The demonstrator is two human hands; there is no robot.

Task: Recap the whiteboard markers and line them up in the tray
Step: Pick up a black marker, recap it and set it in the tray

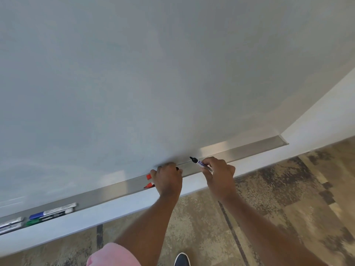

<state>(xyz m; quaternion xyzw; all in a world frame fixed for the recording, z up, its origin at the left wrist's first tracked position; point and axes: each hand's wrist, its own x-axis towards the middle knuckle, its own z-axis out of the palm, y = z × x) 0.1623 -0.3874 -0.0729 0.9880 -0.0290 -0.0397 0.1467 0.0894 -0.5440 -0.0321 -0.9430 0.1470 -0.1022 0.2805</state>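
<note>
A long metal tray (240, 153) runs along the bottom of the whiteboard. My right hand (219, 172) holds an uncapped black marker (200, 163) just above the tray, tip pointing up-left. My left hand (168, 180) rests in the tray with fingers curled; a black piece (177, 168), perhaps a cap, peeks out at its fingertips, and the grip is hidden. A red marker (149, 185) lies in the tray under that hand, mirrored in the board. At far left lie a blue-capped marker (51, 211) and a green-capped marker (48, 217).
Two more white-bodied markers (10, 224) lie at the tray's left end, cut by the frame edge. The whiteboard (153, 73) fills the upper view. Below is patterned carpet (278, 208), with my dark shoe (182, 259) at the bottom.
</note>
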